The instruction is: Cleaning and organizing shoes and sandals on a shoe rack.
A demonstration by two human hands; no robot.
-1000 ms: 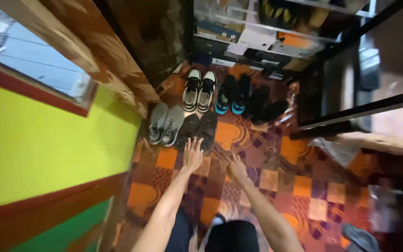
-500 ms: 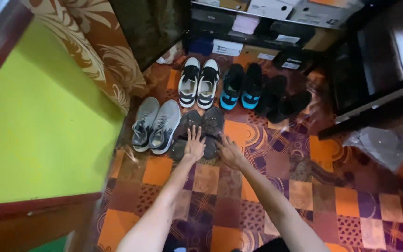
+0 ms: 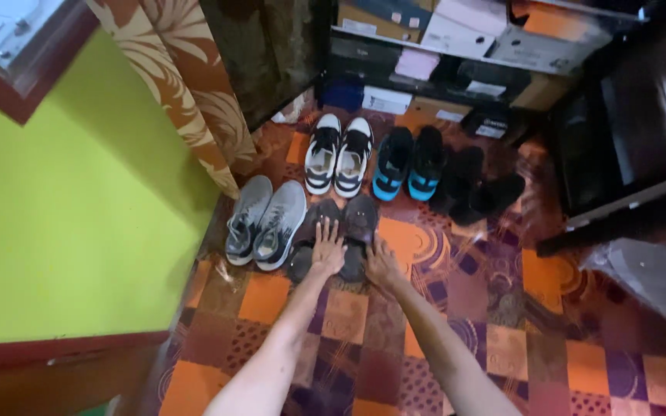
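dark shoes (image 3: pixel 334 237) — on the patterned floor (image 3: pixel 456 308), just right of the grey shoes (image 3: pixel 265 222) | left hand (image 3: pixel 327 250) flat on them, fingers spread, gripping nothing | right hand (image 3: pixel 381 263) open at their right edge | step judged: squaring the pair — press both heels evenly, keep toes level with the grey shoes

Surface notes: footwear, floor and surrounds

Dark brown shoes (image 3: pixel 338 231) under left hand (image 3: pixel 327 250) and right hand (image 3: pixel 383 266): matt, suede-like cloth. Grey sneakers (image 3: pixel 267 221): knit mesh, matt. Black-and-white sneakers (image 3: pixel 339 154): smooth, slight sheen. Black-and-blue sneakers (image 3: pixel 408 162): matt uppers, smooth blue soles. Patterned floor covering (image 3: pixel 495 308): smooth, glossy, reflecting light. Curtain (image 3: pixel 183 85): printed cloth. Wall (image 3: pixel 63 208): flat painted finish. Boxes (image 3: pixel 464 35): matt cardboard. Bag (image 3: pixel 641 270): crinkled clear plastic. Cabinet (image 3: pixel 634 115): dark polished wood.
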